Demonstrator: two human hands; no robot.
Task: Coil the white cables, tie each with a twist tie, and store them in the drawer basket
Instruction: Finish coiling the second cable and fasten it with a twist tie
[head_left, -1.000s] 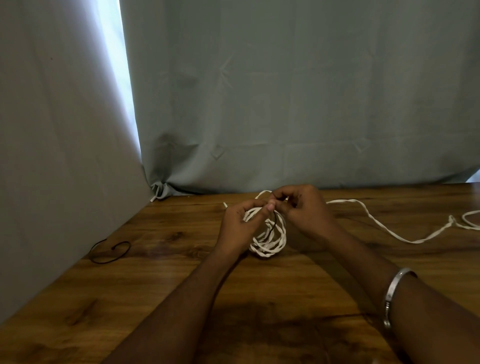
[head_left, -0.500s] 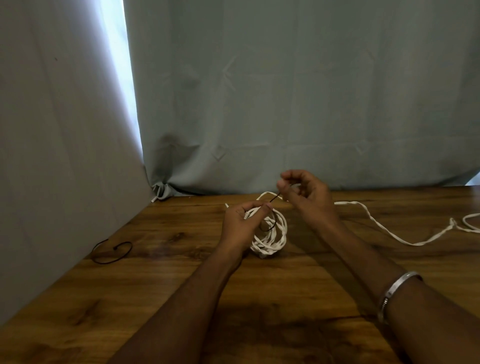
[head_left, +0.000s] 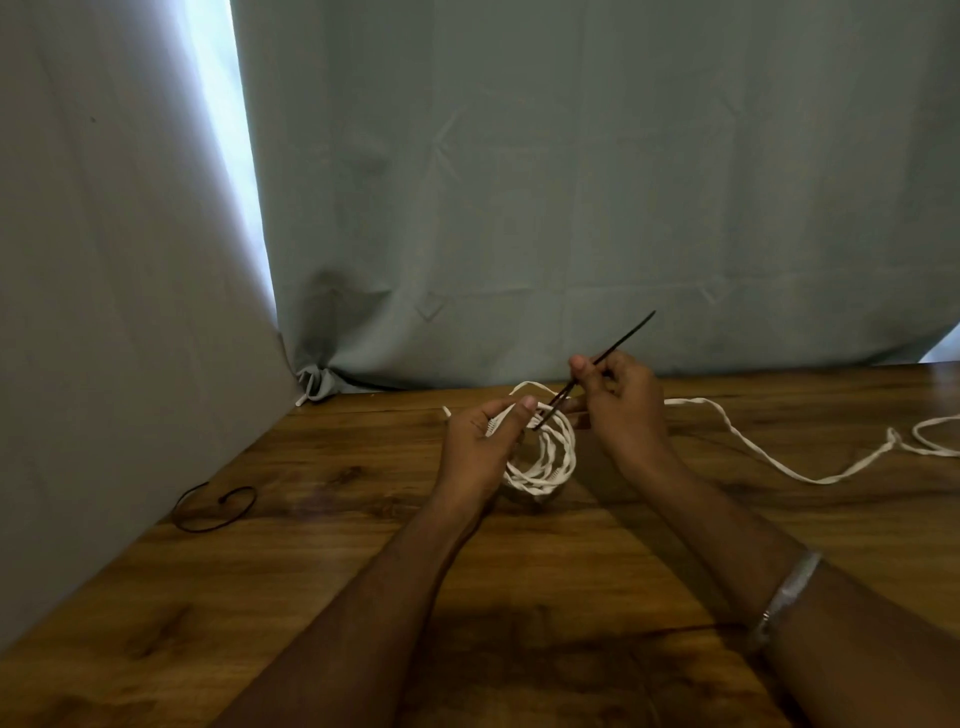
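R hand (head_left: 621, 402) thumb & fingers pinched on a black twist tie (head_left: 602, 358), its free end sticking up-right, lower end running down into the coil. L hand (head_left: 480, 447) fingers closed round the coiled white cable (head_left: 545, 457), holding it w/ its bottom on the wooden table (head_left: 363, 519). Second white cable (head_left: 810, 467) lies loose to the right. Another black tie (head_left: 215, 506) lies far left, by the grey curtain (head_left: 571, 182). Bracelet (head_left: 784, 597) on R wrist.
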